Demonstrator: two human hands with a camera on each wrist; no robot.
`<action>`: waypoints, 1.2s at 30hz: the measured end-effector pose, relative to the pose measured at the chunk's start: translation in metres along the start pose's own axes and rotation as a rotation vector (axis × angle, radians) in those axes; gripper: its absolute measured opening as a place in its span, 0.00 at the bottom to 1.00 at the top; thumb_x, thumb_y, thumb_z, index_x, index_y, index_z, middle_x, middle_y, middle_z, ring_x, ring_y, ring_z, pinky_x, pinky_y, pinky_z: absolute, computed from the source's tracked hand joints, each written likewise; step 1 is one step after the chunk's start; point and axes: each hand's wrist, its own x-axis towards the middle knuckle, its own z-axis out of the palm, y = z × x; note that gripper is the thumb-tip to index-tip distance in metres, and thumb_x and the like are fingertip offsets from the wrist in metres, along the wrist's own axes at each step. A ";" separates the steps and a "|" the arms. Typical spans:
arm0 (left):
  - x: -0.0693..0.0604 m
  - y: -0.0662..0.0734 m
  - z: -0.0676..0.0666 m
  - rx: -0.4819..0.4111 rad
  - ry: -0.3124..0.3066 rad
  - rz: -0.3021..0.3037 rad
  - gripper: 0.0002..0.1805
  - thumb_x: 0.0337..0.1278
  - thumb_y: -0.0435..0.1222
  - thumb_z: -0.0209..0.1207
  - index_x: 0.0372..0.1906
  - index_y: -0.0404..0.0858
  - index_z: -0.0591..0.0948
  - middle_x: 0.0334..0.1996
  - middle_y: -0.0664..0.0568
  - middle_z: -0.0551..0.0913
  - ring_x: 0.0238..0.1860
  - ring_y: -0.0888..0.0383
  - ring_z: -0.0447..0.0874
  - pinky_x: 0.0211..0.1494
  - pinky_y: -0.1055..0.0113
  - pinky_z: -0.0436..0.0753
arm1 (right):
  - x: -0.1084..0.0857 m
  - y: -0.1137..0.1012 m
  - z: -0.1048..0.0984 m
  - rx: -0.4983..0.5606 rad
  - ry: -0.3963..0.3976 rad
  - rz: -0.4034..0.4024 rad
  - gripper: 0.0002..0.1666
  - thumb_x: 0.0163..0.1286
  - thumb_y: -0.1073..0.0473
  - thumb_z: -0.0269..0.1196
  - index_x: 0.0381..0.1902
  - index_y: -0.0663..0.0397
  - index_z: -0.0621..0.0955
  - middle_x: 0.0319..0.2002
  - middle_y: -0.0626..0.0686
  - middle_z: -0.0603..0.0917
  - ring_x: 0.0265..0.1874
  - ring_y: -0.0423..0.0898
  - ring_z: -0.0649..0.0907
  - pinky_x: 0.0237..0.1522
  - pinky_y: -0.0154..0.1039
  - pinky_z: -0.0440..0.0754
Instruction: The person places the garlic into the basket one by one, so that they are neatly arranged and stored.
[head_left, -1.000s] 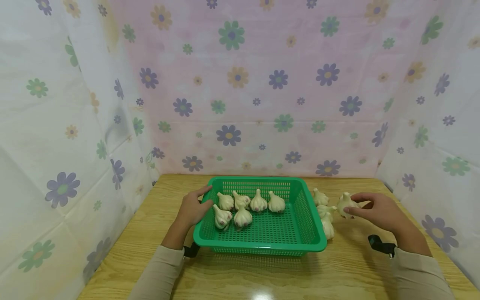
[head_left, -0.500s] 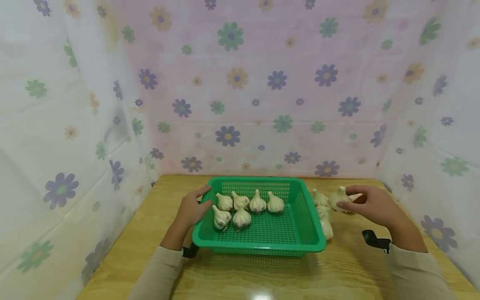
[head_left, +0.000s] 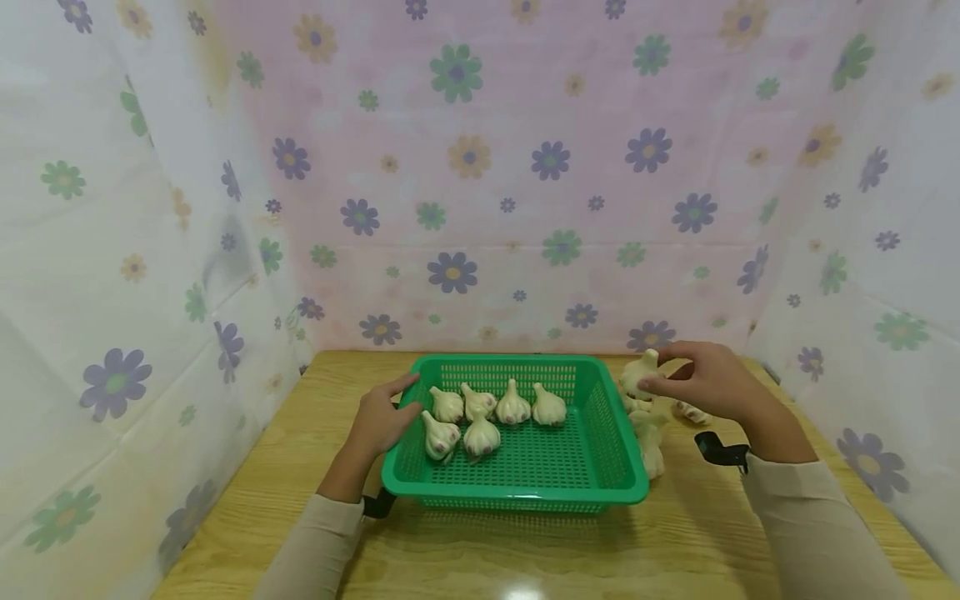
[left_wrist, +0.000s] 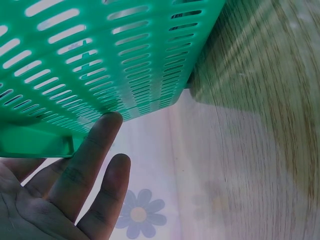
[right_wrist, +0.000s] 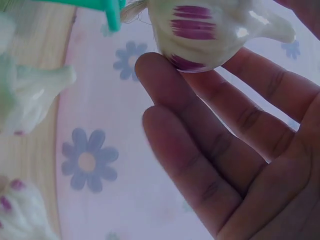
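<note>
My right hand (head_left: pixel 708 379) pinches a pale garlic bulb (head_left: pixel 640 374) between thumb and fingers, raised beside the basket's far right corner. In the right wrist view, purple streaks mark this garlic bulb (right_wrist: pixel 200 32), its neck pointing right. My left hand (head_left: pixel 381 418) holds the left rim of a green plastic basket (head_left: pixel 513 493), thumb and index finger over the edge. Below that rim, other fingers (left_wrist: pixel 82 172) lie along the slotted outer wall in the left wrist view. Several garlic bulbs (head_left: pixel 482 435) sit inside the basket, grouped toward its left and back.
More garlic bulbs (head_left: pixel 649 446) lie on the wooden table (head_left: pixel 480 550) against the basket's right side. Another bulb (head_left: pixel 692 412) rests beneath my right hand. Flower-printed cloth (head_left: pixel 517 192) encloses the table at the back and both sides.
My right hand has lifted the garlic bulb and carried it left and away from me, up to the basket's right rim. My left hand has stayed on the rim.
</note>
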 end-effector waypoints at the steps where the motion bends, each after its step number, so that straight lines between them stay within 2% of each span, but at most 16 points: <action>1: 0.000 0.000 0.000 -0.001 0.000 -0.001 0.32 0.65 0.40 0.57 0.75 0.52 0.74 0.73 0.44 0.74 0.23 0.54 0.82 0.18 0.62 0.73 | 0.003 -0.003 0.000 0.007 -0.007 -0.012 0.36 0.68 0.38 0.69 0.63 0.56 0.81 0.61 0.63 0.82 0.43 0.50 0.90 0.35 0.42 0.85; 3: 0.000 0.000 0.000 -0.001 -0.003 -0.003 0.32 0.65 0.40 0.57 0.75 0.51 0.74 0.73 0.43 0.73 0.27 0.53 0.85 0.19 0.62 0.74 | 0.008 -0.008 0.001 0.009 -0.016 -0.033 0.35 0.67 0.39 0.70 0.63 0.55 0.82 0.60 0.62 0.83 0.42 0.49 0.90 0.36 0.43 0.86; 10: 0.001 0.001 -0.001 -0.004 0.005 0.003 0.32 0.64 0.39 0.57 0.75 0.50 0.74 0.74 0.42 0.72 0.30 0.54 0.87 0.19 0.61 0.75 | 0.028 -0.021 0.010 0.016 -0.046 -0.105 0.30 0.66 0.39 0.71 0.58 0.51 0.85 0.56 0.59 0.86 0.43 0.49 0.90 0.40 0.48 0.88; 13: 0.001 0.000 -0.001 0.000 0.007 0.012 0.32 0.64 0.39 0.57 0.75 0.50 0.74 0.75 0.44 0.71 0.33 0.55 0.88 0.19 0.61 0.75 | 0.036 -0.027 0.017 0.038 -0.072 -0.140 0.22 0.66 0.40 0.72 0.50 0.46 0.87 0.51 0.54 0.88 0.43 0.49 0.90 0.40 0.48 0.87; 16: 0.001 -0.001 0.000 0.004 0.007 0.016 0.32 0.64 0.39 0.57 0.75 0.50 0.74 0.75 0.44 0.71 0.35 0.54 0.89 0.20 0.61 0.75 | 0.045 -0.032 0.025 0.054 -0.107 -0.179 0.14 0.66 0.41 0.71 0.37 0.42 0.85 0.41 0.48 0.88 0.42 0.47 0.90 0.38 0.46 0.85; 18: 0.001 -0.001 0.000 0.003 0.007 0.017 0.32 0.64 0.39 0.57 0.75 0.50 0.74 0.75 0.44 0.71 0.35 0.54 0.89 0.20 0.61 0.75 | 0.050 -0.035 0.030 0.058 -0.132 -0.202 0.15 0.67 0.42 0.71 0.30 0.42 0.81 0.31 0.45 0.83 0.35 0.43 0.88 0.33 0.42 0.80; 20: 0.001 -0.001 0.000 0.002 0.007 0.015 0.32 0.64 0.40 0.57 0.75 0.50 0.75 0.75 0.44 0.72 0.34 0.54 0.88 0.20 0.61 0.75 | 0.056 -0.038 0.036 0.072 -0.161 -0.218 0.22 0.68 0.43 0.71 0.24 0.45 0.75 0.22 0.44 0.72 0.25 0.37 0.80 0.28 0.38 0.74; 22: 0.001 -0.001 0.000 -0.002 0.007 0.011 0.32 0.64 0.40 0.57 0.75 0.50 0.75 0.74 0.44 0.72 0.33 0.54 0.88 0.20 0.61 0.75 | 0.061 -0.041 0.042 0.086 -0.187 -0.236 0.27 0.68 0.44 0.71 0.20 0.47 0.69 0.20 0.44 0.62 0.18 0.35 0.68 0.25 0.37 0.68; 24: 0.001 -0.001 0.000 -0.007 0.006 0.009 0.32 0.63 0.40 0.57 0.75 0.51 0.75 0.74 0.44 0.73 0.31 0.54 0.88 0.19 0.61 0.75 | 0.065 -0.045 0.047 0.097 -0.209 -0.248 0.29 0.68 0.44 0.71 0.19 0.47 0.68 0.20 0.44 0.57 0.18 0.37 0.57 0.24 0.37 0.64; 27: 0.001 0.000 0.000 -0.011 0.007 0.009 0.33 0.63 0.40 0.57 0.75 0.50 0.75 0.74 0.43 0.73 0.31 0.54 0.88 0.19 0.61 0.75 | 0.070 -0.051 0.054 0.105 -0.240 -0.241 0.28 0.67 0.43 0.71 0.17 0.46 0.70 0.19 0.43 0.59 0.19 0.37 0.56 0.26 0.38 0.64; 29: 0.001 0.000 0.000 -0.013 0.009 0.011 0.33 0.63 0.39 0.57 0.75 0.50 0.75 0.74 0.43 0.73 0.31 0.54 0.88 0.19 0.61 0.75 | 0.072 -0.056 0.058 0.103 -0.265 -0.225 0.25 0.66 0.42 0.72 0.17 0.45 0.74 0.18 0.41 0.65 0.19 0.38 0.60 0.28 0.39 0.66; 32: 0.000 0.000 0.000 -0.013 0.008 0.007 0.32 0.64 0.40 0.57 0.75 0.50 0.75 0.73 0.43 0.73 0.29 0.54 0.87 0.19 0.61 0.74 | 0.077 -0.063 0.065 0.113 -0.313 -0.199 0.23 0.67 0.43 0.72 0.17 0.45 0.77 0.18 0.41 0.69 0.20 0.40 0.61 0.28 0.40 0.68; 36: 0.000 0.000 -0.001 -0.013 -0.002 0.000 0.32 0.65 0.41 0.57 0.75 0.51 0.74 0.73 0.44 0.74 0.24 0.54 0.83 0.18 0.63 0.73 | 0.082 -0.070 0.074 0.147 -0.377 -0.176 0.25 0.68 0.48 0.71 0.17 0.50 0.76 0.16 0.42 0.63 0.17 0.42 0.58 0.24 0.39 0.65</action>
